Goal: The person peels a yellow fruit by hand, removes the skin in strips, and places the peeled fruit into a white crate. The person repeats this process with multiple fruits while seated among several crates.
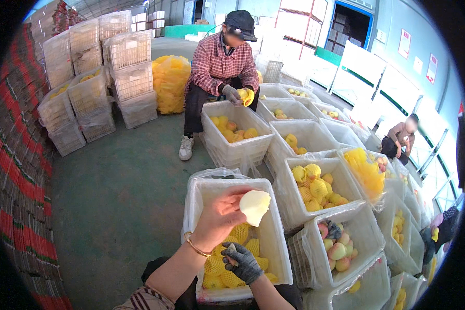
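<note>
My bare left hand (228,209), with a gold-coloured bracelet at its wrist, holds up a pale piece of peeled fruit (255,206) with an uneven edge. Lower down, my right hand (243,260) in a dark grey glove is closed around a small pale object (231,254), which I cannot make out clearly. Both hands are over a plastic-lined crate (285,248) in front of me. Inside it lie several fruits in yellow foam nets (217,265), partly hidden by my hands and forearm.
Right of me, a lined crate (312,248) holds bare apples (337,252) and a dark glove (333,229); another holds netted fruit (317,188). Ahead, a seated person (224,66) handles a yellow net. Stacked crates (131,50) and flattened cartons (19,186) stand left. Others work at right.
</note>
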Demonstrator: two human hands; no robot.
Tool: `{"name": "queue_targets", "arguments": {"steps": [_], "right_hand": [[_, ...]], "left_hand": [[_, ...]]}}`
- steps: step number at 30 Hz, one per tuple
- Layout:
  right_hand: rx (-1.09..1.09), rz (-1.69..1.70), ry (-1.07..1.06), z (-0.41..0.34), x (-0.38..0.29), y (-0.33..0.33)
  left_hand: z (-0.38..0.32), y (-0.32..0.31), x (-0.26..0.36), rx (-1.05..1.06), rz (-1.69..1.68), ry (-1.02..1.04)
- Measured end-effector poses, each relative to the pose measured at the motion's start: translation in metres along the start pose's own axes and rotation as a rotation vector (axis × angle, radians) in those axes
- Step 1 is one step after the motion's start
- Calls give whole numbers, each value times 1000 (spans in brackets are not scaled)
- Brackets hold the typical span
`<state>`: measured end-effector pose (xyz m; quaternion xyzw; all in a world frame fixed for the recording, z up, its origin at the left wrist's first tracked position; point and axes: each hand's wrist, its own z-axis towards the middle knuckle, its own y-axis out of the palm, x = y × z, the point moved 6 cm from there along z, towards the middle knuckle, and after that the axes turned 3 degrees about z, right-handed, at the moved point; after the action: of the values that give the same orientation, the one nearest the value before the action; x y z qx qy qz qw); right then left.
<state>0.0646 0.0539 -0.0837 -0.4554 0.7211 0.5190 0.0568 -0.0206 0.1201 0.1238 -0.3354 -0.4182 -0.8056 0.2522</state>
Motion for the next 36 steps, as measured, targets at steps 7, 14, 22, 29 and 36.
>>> {"name": "queue_targets", "arguments": {"steps": [7, 14, 22, 29, 36], "right_hand": [[-19, 9, -9, 0, -1, 1], [41, -42, 15, -2, 0, 2], [27, -52, -16, -4, -1, 3], [26, -106, -39, -2, -1, 2], [-17, -101, -45, 3, 0, -11]], "left_hand": [[-4, 6, 11, -82, 118, 99], [-8, 8, -20, -153, -777, -194], [-12, 15, -31, -185, -975, -298], [-11, 22, -26, -307, -1075, -312], [-17, 28, -17, -195, -922, -313]]}}
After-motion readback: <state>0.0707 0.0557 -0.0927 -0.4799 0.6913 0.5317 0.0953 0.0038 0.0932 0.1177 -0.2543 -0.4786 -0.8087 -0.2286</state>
